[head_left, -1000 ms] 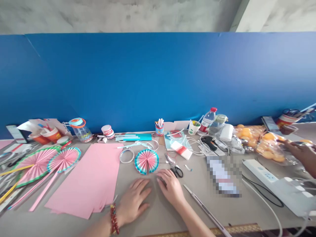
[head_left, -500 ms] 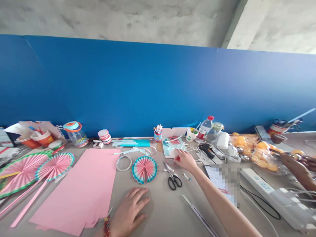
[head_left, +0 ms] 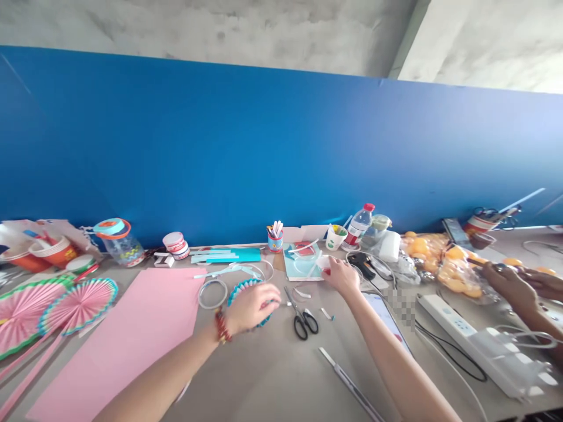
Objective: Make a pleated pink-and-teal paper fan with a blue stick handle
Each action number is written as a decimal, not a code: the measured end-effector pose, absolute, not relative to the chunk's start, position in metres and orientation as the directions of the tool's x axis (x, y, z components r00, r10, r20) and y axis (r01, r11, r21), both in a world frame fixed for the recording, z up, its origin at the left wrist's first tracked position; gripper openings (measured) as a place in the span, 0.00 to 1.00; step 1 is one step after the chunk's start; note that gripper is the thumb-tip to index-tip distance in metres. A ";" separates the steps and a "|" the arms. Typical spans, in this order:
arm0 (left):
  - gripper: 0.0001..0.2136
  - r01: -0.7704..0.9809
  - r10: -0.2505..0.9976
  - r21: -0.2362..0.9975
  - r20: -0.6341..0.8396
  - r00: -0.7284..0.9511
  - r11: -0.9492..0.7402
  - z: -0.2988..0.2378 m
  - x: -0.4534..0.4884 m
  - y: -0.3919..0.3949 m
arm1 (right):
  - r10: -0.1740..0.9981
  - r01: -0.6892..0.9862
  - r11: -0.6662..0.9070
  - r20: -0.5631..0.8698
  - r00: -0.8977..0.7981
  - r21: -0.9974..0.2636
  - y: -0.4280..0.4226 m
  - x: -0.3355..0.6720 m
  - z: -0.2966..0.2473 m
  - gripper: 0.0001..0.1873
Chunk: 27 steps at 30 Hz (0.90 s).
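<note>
My left hand (head_left: 251, 309) hovers over the round pleated paper rosette (head_left: 243, 286), hiding most of its pink middle. Its fingers are loosely curved with a gap at the thumb, and I see nothing held in them. A red beaded bracelet (head_left: 222, 326) circles that wrist. Farther right, my right hand (head_left: 343, 275) is closed on a small white and red item (head_left: 324, 264) whose kind I cannot make out. It is beside a light blue sheet (head_left: 295, 267) with white strips on it. Black-handled scissors (head_left: 301, 319) lie between my hands.
Pink paper sheets (head_left: 118, 340) and pleated fans (head_left: 81, 302) lie at left. A utility knife (head_left: 347, 381) lies in front. A glue gun (head_left: 362, 264), bottle (head_left: 359, 228) and power strip (head_left: 466, 334) are at right, near another person's hands (head_left: 510, 287). A tape ring (head_left: 213, 293) lies left of the rosette.
My left hand has risen from the table and moved forward over the rosette. My right hand has lifted the white and red item slightly to the right. The view has shifted a little.
</note>
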<state>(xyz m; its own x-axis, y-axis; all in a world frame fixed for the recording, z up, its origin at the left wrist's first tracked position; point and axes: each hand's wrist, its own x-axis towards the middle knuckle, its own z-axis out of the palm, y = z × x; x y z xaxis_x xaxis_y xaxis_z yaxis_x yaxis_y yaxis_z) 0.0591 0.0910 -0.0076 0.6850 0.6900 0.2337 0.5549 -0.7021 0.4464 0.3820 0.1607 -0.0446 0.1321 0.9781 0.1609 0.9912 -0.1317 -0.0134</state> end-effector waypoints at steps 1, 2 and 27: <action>0.11 0.558 0.685 0.432 0.232 0.690 -0.708 -0.009 0.072 0.108 | 0.976 0.992 -0.123 0.177 0.124 -0.013 0.160 0.381 -0.044 0.24; 0.11 0.567 0.684 0.416 0.224 0.694 -0.711 -0.012 0.085 0.125 | 0.975 0.995 -0.101 0.195 0.101 -0.012 0.159 0.379 -0.044 0.23; 0.15 0.759 0.776 0.185 0.036 0.630 -0.624 -0.069 0.159 0.204 | 0.941 0.953 0.303 0.160 -0.298 -0.009 0.171 0.344 -0.068 0.16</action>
